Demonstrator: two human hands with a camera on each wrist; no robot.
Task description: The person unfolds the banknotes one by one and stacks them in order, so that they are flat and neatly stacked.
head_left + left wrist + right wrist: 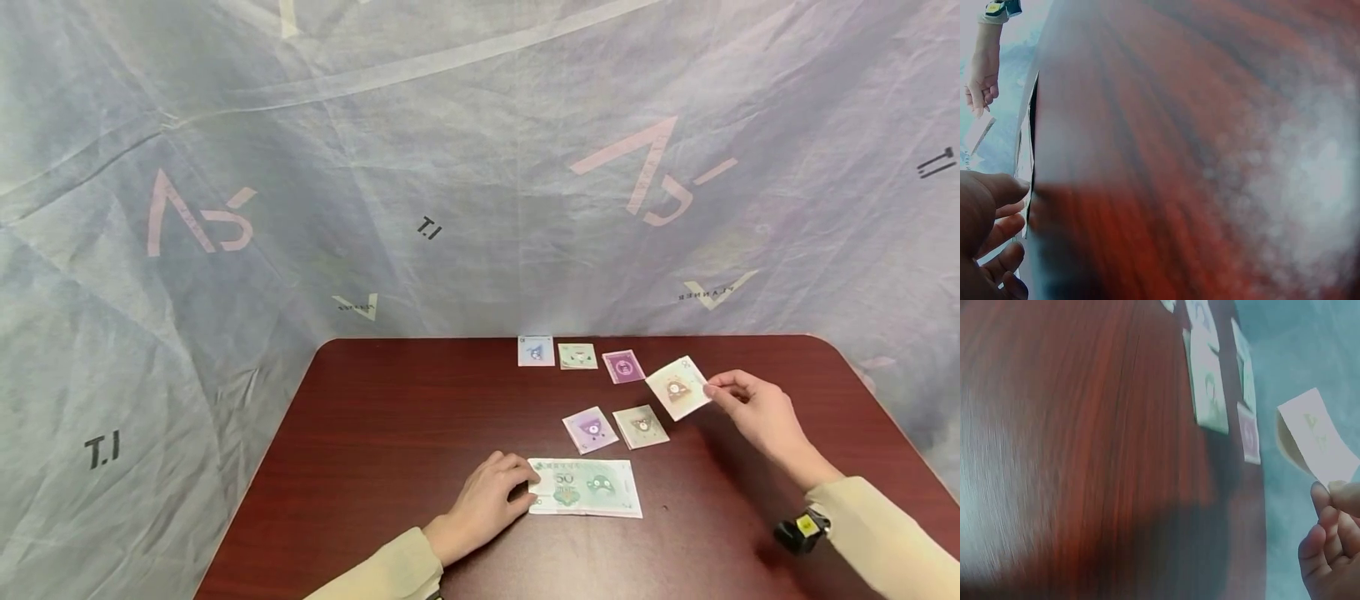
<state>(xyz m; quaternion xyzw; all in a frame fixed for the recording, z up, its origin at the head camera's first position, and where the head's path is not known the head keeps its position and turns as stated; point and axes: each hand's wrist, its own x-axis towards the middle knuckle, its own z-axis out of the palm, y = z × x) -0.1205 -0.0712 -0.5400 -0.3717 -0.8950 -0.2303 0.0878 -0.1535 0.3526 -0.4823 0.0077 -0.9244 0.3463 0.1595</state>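
A folded note with a brown figure (677, 388) is pinched between the right hand's (765, 421) thumb and fingers, raised above the table; the right wrist view shows this folded note (1319, 434) with its layers slightly parted. The left hand (483, 504) has its fingertips at the left end of a long green note (592, 487) marked 50, lying flat. In the left wrist view, the left hand's (991, 225) bent thumb and fingers lie around the note's edge (1030, 150). Folded purple (591, 430) and olive (641, 426) notes lie just beyond the green one.
Along the far edge of the dark red table (360, 433) lie folded notes: a blue one (536, 352), a pale green one (577, 357) and a magenta one (623, 367). Grey printed cloth (465, 167) hangs behind and beside the table.
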